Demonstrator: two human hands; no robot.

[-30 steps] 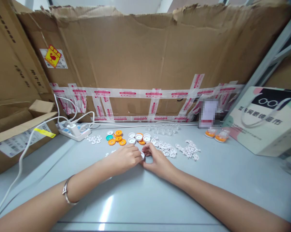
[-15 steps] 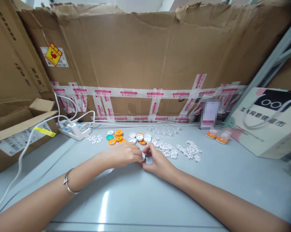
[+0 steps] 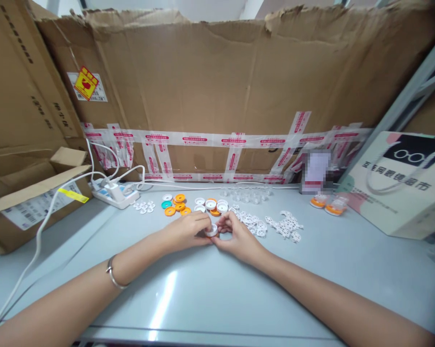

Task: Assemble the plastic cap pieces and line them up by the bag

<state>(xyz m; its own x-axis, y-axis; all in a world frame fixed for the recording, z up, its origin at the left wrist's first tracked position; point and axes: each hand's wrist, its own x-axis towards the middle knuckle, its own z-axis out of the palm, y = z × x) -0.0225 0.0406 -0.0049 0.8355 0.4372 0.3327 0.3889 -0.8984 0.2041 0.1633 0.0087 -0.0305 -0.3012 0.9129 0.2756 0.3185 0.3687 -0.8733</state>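
Note:
Between my two hands sits a small white round cup (image 3: 212, 232) with an orange rim below it, close to the table top. My left hand (image 3: 192, 228) grips it from the left with bent fingers, some over its top. From the right, the thumb and fingers of my right hand (image 3: 240, 239) close around its side. Just behind the hands are white cups (image 3: 222, 206), some on orange rings. Loose orange rings (image 3: 170, 211) and a teal ring (image 3: 166, 205) lie to the left. White openwork pieces (image 3: 283, 225) are spread to the right.
Clear plastic cups (image 3: 246, 195) stand at the back. Small white parts (image 3: 143, 207) lie near a power strip (image 3: 121, 198) with cables. Two orange-based pieces (image 3: 336, 209) sit beside a paper bag (image 3: 394, 207). An open carton (image 3: 40, 202) and a large cardboard box (image 3: 203, 86) border the table.
My left hand's fingers have shifted slightly back, so more of the white cup shows. The right hand keeps its hold. The whole view has moved a little.

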